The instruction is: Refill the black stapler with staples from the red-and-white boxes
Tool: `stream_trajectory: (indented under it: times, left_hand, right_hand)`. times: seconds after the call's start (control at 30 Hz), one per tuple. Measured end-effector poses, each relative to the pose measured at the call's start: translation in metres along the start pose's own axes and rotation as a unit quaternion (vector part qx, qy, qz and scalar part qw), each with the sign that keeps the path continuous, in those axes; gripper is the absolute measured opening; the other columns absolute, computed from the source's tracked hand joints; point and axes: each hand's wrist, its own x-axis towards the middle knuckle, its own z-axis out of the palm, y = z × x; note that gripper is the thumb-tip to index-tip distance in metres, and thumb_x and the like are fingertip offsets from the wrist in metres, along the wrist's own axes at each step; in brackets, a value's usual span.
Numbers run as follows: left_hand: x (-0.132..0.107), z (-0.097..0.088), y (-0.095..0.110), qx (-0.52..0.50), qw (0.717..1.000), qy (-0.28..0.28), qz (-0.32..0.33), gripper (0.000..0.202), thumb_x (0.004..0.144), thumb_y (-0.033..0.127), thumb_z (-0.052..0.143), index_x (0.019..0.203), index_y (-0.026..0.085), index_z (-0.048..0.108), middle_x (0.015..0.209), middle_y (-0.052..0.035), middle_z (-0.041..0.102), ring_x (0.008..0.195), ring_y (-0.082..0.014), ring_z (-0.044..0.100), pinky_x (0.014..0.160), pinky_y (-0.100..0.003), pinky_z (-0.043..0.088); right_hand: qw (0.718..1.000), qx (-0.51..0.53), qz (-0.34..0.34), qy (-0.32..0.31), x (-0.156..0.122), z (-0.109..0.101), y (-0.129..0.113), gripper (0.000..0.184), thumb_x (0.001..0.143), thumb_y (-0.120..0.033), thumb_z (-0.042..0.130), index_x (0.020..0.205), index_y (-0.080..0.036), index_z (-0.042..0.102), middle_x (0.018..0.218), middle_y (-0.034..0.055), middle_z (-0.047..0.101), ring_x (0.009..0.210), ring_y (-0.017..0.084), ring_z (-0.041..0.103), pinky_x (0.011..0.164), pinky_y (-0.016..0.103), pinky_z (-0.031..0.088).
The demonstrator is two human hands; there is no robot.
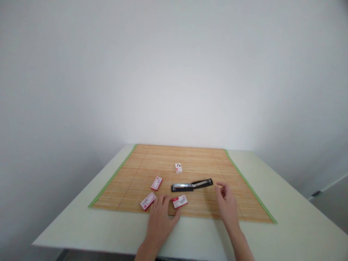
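Observation:
My left hand [162, 217] rests on the bamboo mat's near edge with its fingers apart. It lies between two small red-and-white boxes: one box [148, 201] by its fingertips on the left, another box [179, 201] just right of its fingers. To the right, my right hand [226, 203] is held with thumb and fingers curled together in a pinch; whatever is between them, if anything, is too small to make out. Close to those fingertips, a black stapler [192, 185] lies swung open lengthwise, its metal staple channel showing on the left.
A third red-and-white box [157, 183] lies left of the stapler. Farther back stands a small white box [178, 168] with dark printing. The green-edged bamboo mat [201, 163] covers much of the white table [81, 232], which meets a plain wall [179, 79].

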Motion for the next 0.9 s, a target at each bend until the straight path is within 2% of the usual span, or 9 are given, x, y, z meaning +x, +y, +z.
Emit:
stream_trajectory:
  times: [0.07,0.13,0.23,0.4,0.5,0.6,0.73,0.8,0.9]
  left_hand:
    - [0.004,-0.003,-0.003,-0.012,0.999,-0.037,0.005,0.028,0.087,0.034,0.064,0.114,0.027,0.065,0.116,-0.0067,0.063,0.111,-0.0284,0.059,0.097,-0.043,0.047]
    - [0.013,-0.005,-0.004,-0.039,0.996,-0.074,0.023,0.025,0.087,0.031,0.063,0.112,0.027,0.066,0.115,-0.0061,0.063,0.111,-0.0272,0.059,0.097,-0.041,0.047]
    - [0.03,-0.005,-0.004,-0.086,0.988,-0.114,0.051,0.027,0.084,0.028,0.067,0.111,0.027,0.066,0.112,-0.0051,0.063,0.109,-0.0258,0.06,0.095,-0.038,0.047]
    - [0.044,0.0,-0.003,-0.132,0.981,-0.121,0.074,0.027,0.077,0.024,0.072,0.103,0.025,0.068,0.111,-0.0049,0.063,0.108,-0.0253,0.06,0.096,-0.038,0.047]
    - [0.044,0.005,-0.004,-0.141,0.981,-0.114,0.075,0.026,0.076,0.023,0.074,0.102,0.025,0.068,0.108,-0.0045,0.064,0.107,-0.0248,0.06,0.094,-0.037,0.047]
    - [0.04,0.007,-0.008,-0.153,0.979,-0.114,0.075,0.033,0.077,0.026,0.076,0.109,0.027,0.069,0.114,-0.004,0.064,0.111,-0.0249,0.059,0.097,-0.038,0.046]
    - [0.031,0.003,-0.018,-0.154,0.981,-0.108,0.036,0.046,0.077,0.033,0.08,0.12,0.03,0.065,0.123,-0.0042,0.062,0.116,-0.026,0.058,0.099,-0.039,0.046]
    - [0.028,0.001,-0.021,-0.151,0.982,-0.107,0.028,0.042,0.079,0.034,0.078,0.119,0.029,0.066,0.123,-0.0046,0.062,0.116,-0.0259,0.058,0.1,-0.039,0.045]
    - [0.027,-0.002,-0.023,-0.151,0.982,-0.109,0.031,0.032,0.083,0.033,0.074,0.114,0.029,0.068,0.121,-0.0048,0.062,0.115,-0.0253,0.059,0.1,-0.038,0.046]
  right_hand:
    - [0.99,0.029,0.018,-0.137,-0.016,0.009,-0.011,0.046,0.086,-0.061,0.056,0.101,-0.02,0.069,0.067,0.001,0.061,0.059,0.018,0.055,0.055,0.029,0.039]
    - [0.95,0.085,0.066,-0.293,-0.028,0.018,-0.025,0.046,0.083,-0.065,0.059,0.094,-0.021,0.067,0.06,-0.0021,0.056,0.047,0.013,0.045,0.046,0.025,0.032]
    - [0.888,0.159,0.138,-0.408,-0.036,0.025,-0.042,0.049,0.085,-0.07,0.056,0.083,-0.021,0.06,0.055,-0.0066,0.049,0.038,0.007,0.031,0.037,0.022,0.019]
    - [0.839,0.234,0.211,-0.444,-0.035,0.022,-0.049,0.049,0.087,-0.069,0.056,0.08,-0.02,0.056,0.055,-0.0085,0.046,0.037,0.004,0.023,0.037,0.02,0.011]
    - [0.823,0.248,0.215,-0.464,-0.032,0.018,-0.042,0.051,0.086,-0.068,0.058,0.07,-0.02,0.053,0.054,-0.0084,0.042,0.039,0.003,0.02,0.038,0.02,0.011]
    - [0.859,0.224,0.192,-0.419,-0.026,0.015,-0.028,0.05,0.085,-0.068,0.059,0.077,-0.019,0.059,0.052,-0.0088,0.041,0.039,0.004,0.02,0.039,0.022,0.011]
    - [0.941,0.102,0.086,-0.31,-0.018,0.022,-0.014,0.058,0.076,-0.056,0.073,0.118,-0.017,0.065,0.05,-0.0101,0.045,0.043,0.009,0.035,0.043,0.022,0.022]
    - [0.949,0.037,0.009,-0.313,-0.018,0.029,-0.014,0.065,0.074,-0.045,0.076,0.132,-0.018,0.062,0.055,-0.0083,0.052,0.049,0.012,0.045,0.048,0.023,0.029]
    - [0.94,-0.03,-0.068,-0.333,-0.02,0.036,-0.019,0.055,0.076,-0.034,0.072,0.13,-0.021,0.067,0.064,-0.005,0.06,0.058,0.014,0.053,0.055,0.024,0.033]
